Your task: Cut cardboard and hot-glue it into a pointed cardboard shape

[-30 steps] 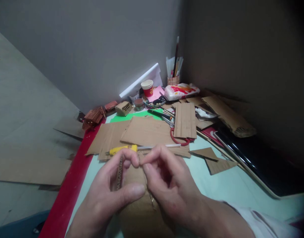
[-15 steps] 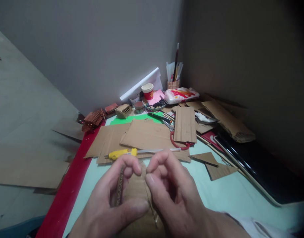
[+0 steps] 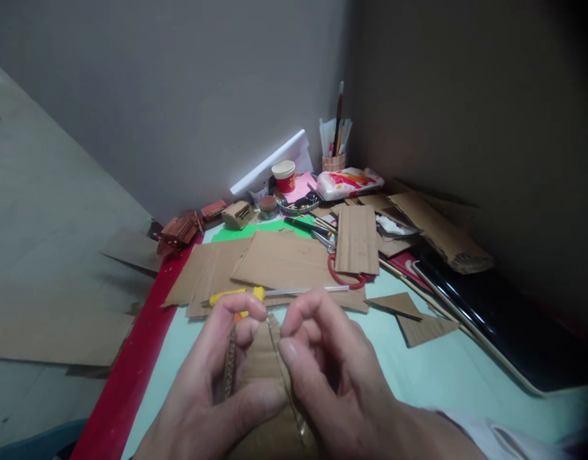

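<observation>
A folded cardboard piece (image 3: 262,361) stands upright between my hands at the bottom centre, with a shiny strip running down its right edge. My left hand (image 3: 217,383) grips it from the left, index finger bent over its top and thumb across its near face. At the right edge, my right hand (image 3: 330,367) pinches with thumb and index finger; the cardboard's edge lies at those fingertips. Just beyond my left fingers is a yellow glue gun (image 3: 231,295) with a clear glue stick (image 3: 306,291) pointing right.
Flat cardboard sheets (image 3: 284,259) lie beyond my hands, with red-handled scissors (image 3: 339,275) under a cardboard strip (image 3: 357,239). Triangular scraps (image 3: 428,329) and a black device (image 3: 495,326) are on the right. A paper cup (image 3: 284,177) and wipes pack (image 3: 349,184) stand behind.
My left index finger has moved slightly left and down along the cardboard's top, and more of the shiny edge shows. The right hand keeps its pinch nearly in place.
</observation>
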### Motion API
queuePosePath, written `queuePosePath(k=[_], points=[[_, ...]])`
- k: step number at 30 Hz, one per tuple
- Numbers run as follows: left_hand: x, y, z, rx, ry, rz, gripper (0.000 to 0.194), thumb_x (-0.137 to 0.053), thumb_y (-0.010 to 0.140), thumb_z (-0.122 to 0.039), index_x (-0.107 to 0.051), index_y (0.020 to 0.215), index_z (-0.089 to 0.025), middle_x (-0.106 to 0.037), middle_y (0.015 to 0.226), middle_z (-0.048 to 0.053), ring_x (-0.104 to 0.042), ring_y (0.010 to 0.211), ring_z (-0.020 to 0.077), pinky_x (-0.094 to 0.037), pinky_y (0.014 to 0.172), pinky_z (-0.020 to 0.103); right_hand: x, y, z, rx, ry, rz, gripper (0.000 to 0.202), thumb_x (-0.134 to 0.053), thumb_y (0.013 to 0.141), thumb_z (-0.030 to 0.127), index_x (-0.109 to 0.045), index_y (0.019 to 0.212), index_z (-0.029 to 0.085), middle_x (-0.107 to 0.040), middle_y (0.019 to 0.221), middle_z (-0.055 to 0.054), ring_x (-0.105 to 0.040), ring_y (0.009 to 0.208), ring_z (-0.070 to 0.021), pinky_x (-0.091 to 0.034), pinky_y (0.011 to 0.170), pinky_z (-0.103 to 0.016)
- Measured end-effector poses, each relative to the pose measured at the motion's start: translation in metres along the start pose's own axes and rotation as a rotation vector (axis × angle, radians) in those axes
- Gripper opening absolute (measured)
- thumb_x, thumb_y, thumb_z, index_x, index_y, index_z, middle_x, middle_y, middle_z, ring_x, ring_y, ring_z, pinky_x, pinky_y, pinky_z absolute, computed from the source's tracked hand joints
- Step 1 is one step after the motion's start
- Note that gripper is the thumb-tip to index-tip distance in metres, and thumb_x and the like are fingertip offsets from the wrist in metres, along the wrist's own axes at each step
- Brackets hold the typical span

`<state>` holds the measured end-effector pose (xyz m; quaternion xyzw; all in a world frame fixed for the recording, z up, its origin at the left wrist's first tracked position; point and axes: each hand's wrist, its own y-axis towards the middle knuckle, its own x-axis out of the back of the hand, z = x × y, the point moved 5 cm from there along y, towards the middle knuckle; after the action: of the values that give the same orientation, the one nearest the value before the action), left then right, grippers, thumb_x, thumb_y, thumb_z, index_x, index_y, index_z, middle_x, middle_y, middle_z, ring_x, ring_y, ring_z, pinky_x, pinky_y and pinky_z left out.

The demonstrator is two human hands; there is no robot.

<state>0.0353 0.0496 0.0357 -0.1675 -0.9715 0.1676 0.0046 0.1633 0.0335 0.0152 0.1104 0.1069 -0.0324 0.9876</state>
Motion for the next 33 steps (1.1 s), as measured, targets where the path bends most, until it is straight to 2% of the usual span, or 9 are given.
queuePosePath(k=[3,6,11,14,16,20,25,30,33], points=[[-0.002,-0.001,-0.002,-0.029,-0.017,-0.036,0.049,-0.085,0.07,-0.035,-0.058,0.111,-0.035,-0.069,0.08,-0.006,-0.066,0.071,0.0135,-0.052,0.068,0.02,0.001,0.001,0.005,-0.049,0.0,0.019,0.006,-0.053,0.086,0.023,-0.047,0.087,0.022,-0.038,0.053,0.012,-0.03,0.041,-0.0058,-0.024,0.038,-0.016],[-0.002,-0.003,-0.001,-0.019,-0.021,-0.139,0.047,-0.084,0.073,-0.039,-0.062,0.115,-0.035,-0.073,0.091,-0.004,-0.069,0.081,0.0143,-0.054,0.075,0.019,-0.001,0.003,0.005,-0.104,0.009,0.056,0.008,-0.054,0.086,0.025,-0.047,0.088,0.022,-0.038,0.054,0.011,-0.031,0.042,-0.0064,-0.025,0.039,-0.017],[-0.005,-0.006,-0.001,-0.083,0.011,-0.338,0.034,-0.078,0.078,-0.047,-0.066,0.105,-0.031,-0.071,0.089,-0.002,-0.068,0.071,0.0149,-0.053,0.061,0.019,-0.001,0.001,-0.003,-0.032,0.026,0.033,0.007,-0.054,0.088,0.025,-0.047,0.09,0.023,-0.038,0.053,0.012,-0.031,0.039,-0.0063,-0.024,0.036,-0.016],[-0.007,-0.005,-0.001,-0.122,0.008,-0.39,0.028,-0.075,0.08,-0.05,-0.064,0.093,-0.028,-0.068,0.083,-0.004,-0.055,0.051,0.0093,-0.045,0.048,0.019,-0.001,0.001,-0.003,-0.015,0.007,0.024,0.006,-0.053,0.087,0.023,-0.048,0.091,0.023,-0.038,0.053,0.012,-0.03,0.039,-0.0058,-0.023,0.036,-0.015],[-0.008,-0.005,-0.001,-0.11,0.019,-0.397,0.027,-0.074,0.081,-0.05,-0.062,0.089,-0.027,-0.066,0.077,-0.005,-0.047,0.047,0.0074,-0.039,0.045,0.019,-0.001,0.002,0.0,-0.015,-0.009,0.03,0.006,-0.053,0.087,0.021,-0.049,0.091,0.022,-0.037,0.052,0.012,-0.029,0.038,-0.0054,-0.022,0.036,-0.015],[-0.005,-0.005,-0.003,-0.091,0.076,-0.383,0.028,-0.072,0.082,-0.054,-0.06,0.087,-0.029,-0.06,0.064,-0.006,-0.047,0.051,0.0097,-0.038,0.049,0.02,-0.001,0.005,0.008,0.004,-0.041,0.059,0.004,-0.052,0.089,0.019,-0.049,0.091,0.021,-0.035,0.052,0.013,-0.027,0.039,-0.0054,-0.022,0.036,-0.016],[0.003,-0.005,-0.007,-0.103,0.201,-0.377,0.032,-0.071,0.081,-0.058,-0.062,0.083,-0.027,-0.06,0.069,-0.004,-0.053,0.061,0.0131,-0.038,0.051,0.021,0.0,0.006,0.009,0.027,-0.068,0.118,0.004,-0.047,0.095,0.019,-0.047,0.092,0.021,-0.034,0.054,0.013,-0.028,0.041,-0.0063,-0.023,0.039,-0.018],[0.001,0.002,-0.013,-0.214,0.226,-0.301,0.025,-0.069,0.087,-0.05,-0.064,0.079,-0.027,-0.058,0.071,-0.004,-0.052,0.068,0.0137,-0.042,0.061,0.021,0.0,0.005,0.013,0.022,-0.077,0.197,0.004,-0.044,0.098,0.019,-0.045,0.094,0.021,-0.037,0.058,0.011,-0.034,0.048,-0.0087,-0.03,0.047,-0.021],[-0.001,0.004,-0.015,-0.23,0.21,-0.276,0.024,-0.069,0.088,-0.047,-0.063,0.079,-0.026,-0.061,0.073,-0.004,-0.052,0.068,0.0135,-0.041,0.061,0.022,0.002,0.006,0.016,0.0,-0.098,0.204,0.004,-0.042,0.099,0.019,-0.044,0.096,0.021,-0.039,0.061,0.01,-0.037,0.053,-0.01,-0.034,0.055,-0.023]])
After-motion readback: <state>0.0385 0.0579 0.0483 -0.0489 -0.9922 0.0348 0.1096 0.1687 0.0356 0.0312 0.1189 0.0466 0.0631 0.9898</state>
